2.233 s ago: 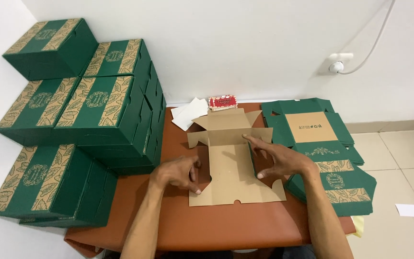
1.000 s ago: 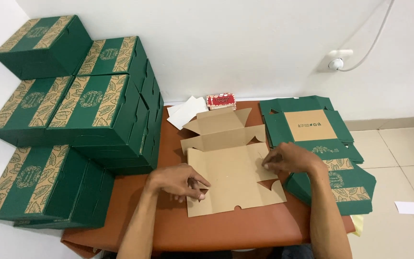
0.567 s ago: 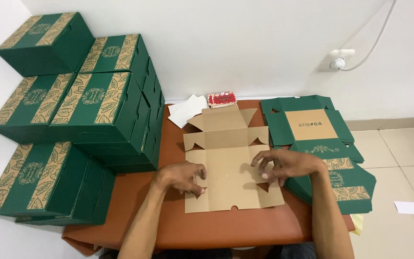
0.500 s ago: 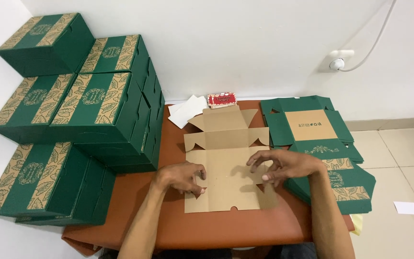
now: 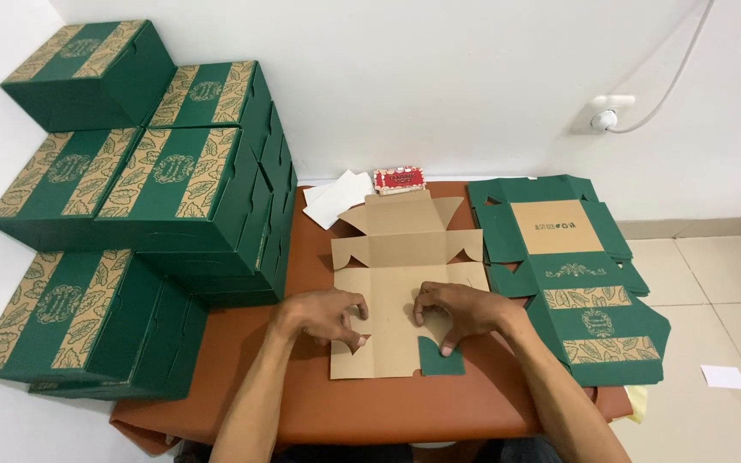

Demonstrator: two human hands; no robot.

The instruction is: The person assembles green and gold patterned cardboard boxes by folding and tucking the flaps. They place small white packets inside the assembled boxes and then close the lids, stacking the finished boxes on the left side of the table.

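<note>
A flat unfolded cardboard box blank (image 5: 396, 296), brown inside up, lies on the brown table (image 5: 242, 360); its far panels stand partly raised. My left hand (image 5: 323, 315) rests on the blank's left edge, fingers curled around a small side flap. My right hand (image 5: 456, 311) presses on the right side, where a green flap (image 5: 441, 358) is folded over onto the brown surface.
A stack of flat green blanks (image 5: 581, 283) lies at the table's right. Several assembled green boxes with gold leaf bands (image 5: 165, 184) are piled at the left. White paper sheets (image 5: 336, 199) and a small red packet (image 5: 399, 179) sit at the far edge by the wall.
Both hands have moved inward along the blank, and the side flaps have been folded in; a green flap now lies turned over under my right hand.
</note>
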